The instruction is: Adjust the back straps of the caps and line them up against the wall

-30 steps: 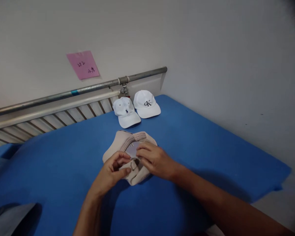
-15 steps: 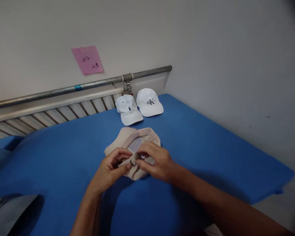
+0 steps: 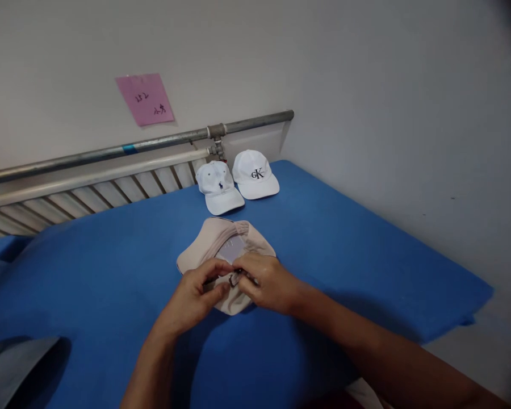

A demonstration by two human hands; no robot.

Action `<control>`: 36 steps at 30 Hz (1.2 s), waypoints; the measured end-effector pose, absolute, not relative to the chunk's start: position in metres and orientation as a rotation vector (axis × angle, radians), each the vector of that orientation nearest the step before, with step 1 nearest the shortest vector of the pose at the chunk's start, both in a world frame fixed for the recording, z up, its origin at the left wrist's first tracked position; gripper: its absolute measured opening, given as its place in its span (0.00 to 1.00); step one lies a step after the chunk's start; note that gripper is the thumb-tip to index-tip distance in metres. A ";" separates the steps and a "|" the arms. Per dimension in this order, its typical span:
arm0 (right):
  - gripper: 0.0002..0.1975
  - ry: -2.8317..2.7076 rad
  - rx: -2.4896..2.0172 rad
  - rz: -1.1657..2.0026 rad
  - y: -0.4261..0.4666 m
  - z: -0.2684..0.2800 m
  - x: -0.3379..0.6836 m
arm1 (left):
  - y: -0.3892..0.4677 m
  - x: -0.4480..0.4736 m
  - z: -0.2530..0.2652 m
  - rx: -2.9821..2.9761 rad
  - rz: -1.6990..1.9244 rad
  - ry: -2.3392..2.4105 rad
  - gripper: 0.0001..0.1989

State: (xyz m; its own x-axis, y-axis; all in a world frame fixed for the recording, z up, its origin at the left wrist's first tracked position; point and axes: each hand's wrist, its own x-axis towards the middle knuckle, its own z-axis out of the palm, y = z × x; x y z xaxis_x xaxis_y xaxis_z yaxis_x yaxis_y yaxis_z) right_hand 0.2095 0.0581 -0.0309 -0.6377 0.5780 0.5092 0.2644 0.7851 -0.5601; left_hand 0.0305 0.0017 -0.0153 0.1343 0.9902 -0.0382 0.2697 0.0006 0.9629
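Note:
A beige cap [image 3: 200,244] lies on the blue-covered surface with its inside facing up and its brim toward the far left. At its near edge is the adjusting strap with a small metal buckle [image 3: 233,279], partly covered by fingers. My left hand [image 3: 191,298] is closed on the cap's edge beside the buckle, thumb on the outside. My right hand [image 3: 270,284] pinches the strap close to the buckle; its fingertips hide most of the strap. The two hands' fingertips nearly meet.
Behind the beige cap stand a white cap with a small dark emblem [image 3: 217,190] and a white cap with black letters [image 3: 255,176]. A grey fabric item [image 3: 21,369] lies lower left. A radiator [image 3: 111,190] and metal pipe [image 3: 166,142] run along the wall, below a pink note [image 3: 147,99].
My right fingers have drawn in toward the buckle and now cover more of the strap. The whole view has shifted slightly, with things appearing a little further left.

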 end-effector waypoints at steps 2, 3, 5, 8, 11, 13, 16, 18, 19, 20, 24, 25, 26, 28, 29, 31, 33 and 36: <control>0.08 -2.287 -0.620 0.583 0.060 -0.034 0.210 | 0.001 0.031 -0.015 1.421 0.954 1.285 0.12; 0.09 -2.288 -0.619 0.587 0.061 -0.036 0.210 | 0.001 0.031 -0.015 1.403 0.957 1.273 0.11; 0.11 -2.279 -0.621 0.604 0.064 -0.039 0.211 | 0.001 0.031 -0.014 1.357 0.968 1.243 0.11; 0.13 -2.223 -0.582 0.613 0.066 -0.039 0.211 | 0.002 0.029 -0.013 1.275 0.974 1.197 0.11; 0.11 -2.215 -0.439 0.535 0.063 -0.034 0.211 | 0.003 0.026 -0.013 1.219 0.967 1.186 0.12; 0.10 -2.252 -0.370 0.486 0.061 -0.032 0.211 | 0.004 0.024 -0.015 1.205 0.968 1.194 0.12; 0.09 -2.282 -0.395 0.476 0.060 -0.032 0.210 | 0.004 0.024 -0.016 1.210 0.965 1.204 0.12; 0.09 -2.297 -0.420 0.495 0.061 -0.033 0.209 | 0.004 0.024 -0.017 1.231 0.958 1.208 0.12; 0.08 -2.309 -0.418 0.502 0.062 -0.034 0.209 | 0.004 0.025 -0.016 1.242 0.954 1.206 0.12; 0.08 -2.325 -0.406 0.502 0.063 -0.035 0.209 | 0.004 0.026 -0.016 1.246 0.949 1.203 0.11; 0.04 -2.410 -0.344 0.430 0.065 -0.035 0.207 | 0.004 0.028 -0.015 1.247 0.924 1.203 0.10; 0.04 -2.431 -0.345 0.417 0.064 -0.035 0.207 | 0.005 0.029 -0.015 1.258 0.911 1.211 0.09; 0.04 -2.448 -0.354 0.418 0.064 -0.035 0.207 | 0.005 0.029 -0.016 1.273 0.896 1.218 0.09; 0.04 -2.462 -0.378 0.462 0.064 -0.035 0.206 | 0.006 0.028 -0.017 1.300 0.870 1.225 0.08; 0.04 -2.463 -0.389 0.503 0.064 -0.035 0.207 | 0.006 0.027 -0.017 1.305 0.863 1.226 0.08; 0.05 -2.450 -0.409 0.620 0.065 -0.034 0.208 | 0.006 0.024 -0.018 1.296 0.861 1.228 0.08; 0.06 -2.393 -0.453 0.787 0.066 -0.032 0.212 | 0.006 0.020 -0.019 1.278 0.854 1.248 0.09; 0.08 -2.163 -0.555 1.141 0.068 -0.028 0.217 | 0.005 0.015 -0.016 1.259 0.866 1.282 0.09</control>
